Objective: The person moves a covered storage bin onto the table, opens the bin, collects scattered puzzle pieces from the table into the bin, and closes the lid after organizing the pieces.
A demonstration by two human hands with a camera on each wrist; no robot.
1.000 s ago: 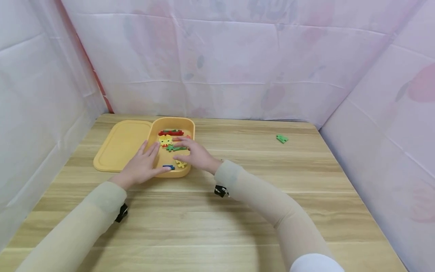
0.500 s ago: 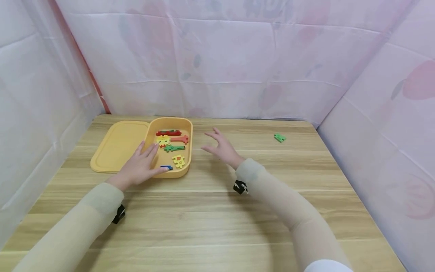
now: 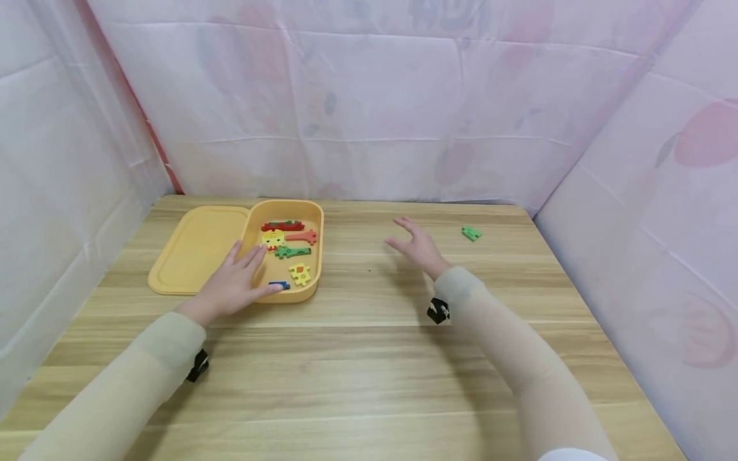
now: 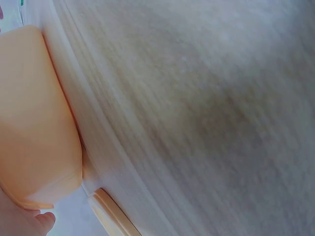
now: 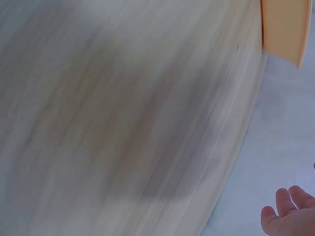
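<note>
Blur hides both wrist views; left hand (image 3: 233, 287) flat on yellow box (image 3: 314, 221), right hand (image 3: 419, 246) spread near green piece (image 3: 471, 233)

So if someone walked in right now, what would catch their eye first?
Probably the yellow box at the table's far left, with colourful puzzle pieces lying inside and its lid flat beside it. The left hand rests on the box's near rim, while the right hand hovers open near a lone green piece far right.
</note>
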